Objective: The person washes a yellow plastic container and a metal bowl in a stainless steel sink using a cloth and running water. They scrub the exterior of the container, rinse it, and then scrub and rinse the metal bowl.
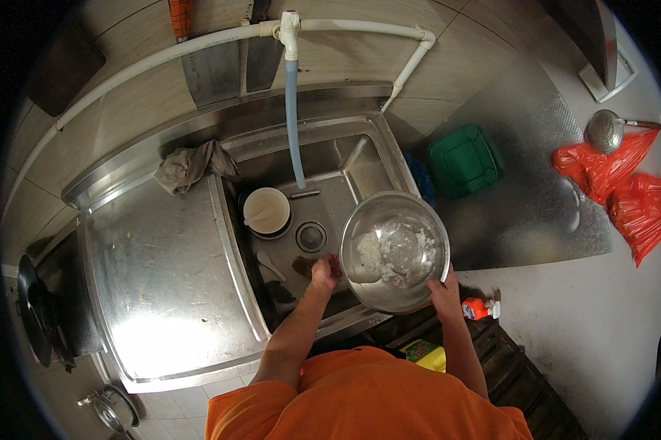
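Note:
A large round stainless steel bowl (359, 290) is held over the right side of the sink and its front edge. White, wet-looking grains, perhaps rice (371, 251), lie in it. My right hand (442, 295) grips the bowl's near right rim, with the thumb on top. Beside the bowl's left wall, my left hand (326, 271) has its fingers curled in. Whether it touches the bowl or holds anything small is hidden. In the sink basin (363, 165) stand a white bowl (267, 210) in a dark-handled pan (305, 194) and a white spoon (271, 265).
A blue-grey hose (292, 117) hangs from a white tap into the sink. A crumpled grey cloth (191, 167) lies on the back ledge, beside the steel drainboard (173, 271). To the right are a green plastic container (464, 161), red bags (638, 209) and a red spray bottle (475, 309).

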